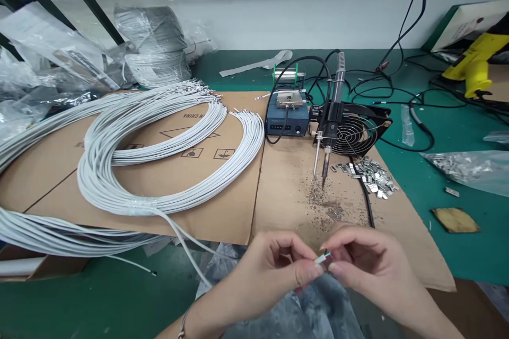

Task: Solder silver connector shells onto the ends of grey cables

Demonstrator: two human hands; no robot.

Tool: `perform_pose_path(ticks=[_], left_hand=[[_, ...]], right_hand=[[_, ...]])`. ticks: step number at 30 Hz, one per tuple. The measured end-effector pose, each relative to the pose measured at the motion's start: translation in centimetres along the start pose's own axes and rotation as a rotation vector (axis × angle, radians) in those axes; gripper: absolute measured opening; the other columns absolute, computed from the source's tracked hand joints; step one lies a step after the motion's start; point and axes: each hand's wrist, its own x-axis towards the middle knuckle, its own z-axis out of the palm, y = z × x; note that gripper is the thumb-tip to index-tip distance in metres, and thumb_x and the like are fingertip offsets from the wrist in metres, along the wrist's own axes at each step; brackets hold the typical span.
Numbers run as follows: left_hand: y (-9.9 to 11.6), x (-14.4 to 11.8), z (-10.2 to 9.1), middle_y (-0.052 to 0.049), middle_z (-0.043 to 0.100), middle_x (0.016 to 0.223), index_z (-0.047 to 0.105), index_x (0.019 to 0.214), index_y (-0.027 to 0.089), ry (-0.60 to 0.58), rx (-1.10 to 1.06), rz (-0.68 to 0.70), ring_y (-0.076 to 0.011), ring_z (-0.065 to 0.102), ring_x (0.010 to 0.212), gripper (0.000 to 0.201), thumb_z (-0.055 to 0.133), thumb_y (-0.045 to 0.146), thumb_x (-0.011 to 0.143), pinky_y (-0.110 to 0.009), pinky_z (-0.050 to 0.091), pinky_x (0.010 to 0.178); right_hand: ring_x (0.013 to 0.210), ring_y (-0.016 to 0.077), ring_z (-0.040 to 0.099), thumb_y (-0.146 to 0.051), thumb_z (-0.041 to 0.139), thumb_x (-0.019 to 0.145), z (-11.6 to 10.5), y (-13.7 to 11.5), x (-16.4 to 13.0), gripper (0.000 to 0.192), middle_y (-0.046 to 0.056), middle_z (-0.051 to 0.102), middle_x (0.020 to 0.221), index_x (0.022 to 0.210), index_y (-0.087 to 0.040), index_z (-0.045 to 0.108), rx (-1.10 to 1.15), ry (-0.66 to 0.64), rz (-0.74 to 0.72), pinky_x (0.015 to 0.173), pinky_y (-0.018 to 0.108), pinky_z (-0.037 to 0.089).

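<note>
Near the front edge of the cardboard, my left hand (280,267) pinches a white cable (320,259) close to its stripped end. Small coloured wires, green among them, stick out there toward the right. My right hand (368,265) meets that end with thumb and forefinger closed around the wire tips; its fingers partly hide them. A strand of white cable runs from the big coil (167,204) down behind my left forearm. Beyond my hands, a soldering iron (332,116) hangs tip down in its feeder fixture over scattered solder bits.
Small metal shells (377,177) lie heaped right of the iron, by a black fan (356,130). A blue control box (288,116) and a solder spool (288,74) stand behind. At right are a bag of metal parts (471,167), a sponge (455,220) and a yellow tool (477,63).
</note>
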Motion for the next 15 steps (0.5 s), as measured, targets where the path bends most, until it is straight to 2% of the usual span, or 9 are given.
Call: perform_pose_path(ticks=[3,6,9,12,15], left_hand=[[-0.2,0.1,0.0,0.002,0.053,0.059,0.063,0.072,0.013,0.068,0.140,0.083,-0.0067,0.044,0.054,0.020,0.066,0.032,0.074,-0.019,0.034,0.051],[0.1,-0.1,0.2,0.000,0.057,0.065,0.064,0.072,0.013,0.146,0.352,0.175,-0.0084,0.047,0.059,0.016,0.062,0.028,0.078,-0.019,0.036,0.055],[0.4,-0.3,0.3,-0.001,0.059,0.066,0.064,0.072,0.014,0.212,0.557,0.261,-0.0101,0.051,0.061,0.015,0.058,0.025,0.080,-0.020,0.036,0.056],[0.2,-0.4,0.3,-0.001,0.059,0.065,0.064,0.073,0.014,0.229,0.625,0.302,-0.0101,0.051,0.060,0.015,0.056,0.024,0.081,-0.020,0.037,0.056],[-0.1,-0.3,0.4,-0.001,0.058,0.066,0.061,0.070,0.015,0.234,0.566,0.292,-0.0101,0.051,0.060,0.018,0.056,0.026,0.082,-0.020,0.037,0.056]], right_hand=[[0.049,0.0125,0.042,-0.022,0.068,0.071,0.2,-0.4,0.0,0.001,-0.002,0.050,0.055,0.071,-0.022,0.067,-0.172,0.009,-0.012,0.045,0.023,0.034],[0.050,0.0136,0.041,-0.025,0.062,0.076,0.5,-1.0,0.0,0.011,-0.001,0.049,0.055,0.066,-0.021,0.064,-0.306,0.029,-0.011,0.045,0.025,0.033],[0.051,0.0137,0.041,-0.022,0.060,0.076,0.7,-1.4,0.1,0.013,-0.002,0.048,0.055,0.063,-0.021,0.061,-0.370,0.048,0.012,0.045,0.025,0.032],[0.050,0.0134,0.040,-0.024,0.062,0.074,1.0,-1.3,0.1,0.016,-0.002,0.048,0.053,0.059,-0.020,0.058,-0.272,0.107,0.072,0.045,0.025,0.029],[0.048,0.0120,0.038,-0.027,0.067,0.072,2.0,-0.7,0.0,0.021,-0.003,0.047,0.052,0.056,-0.019,0.056,-0.016,0.193,0.101,0.044,0.024,0.028]])
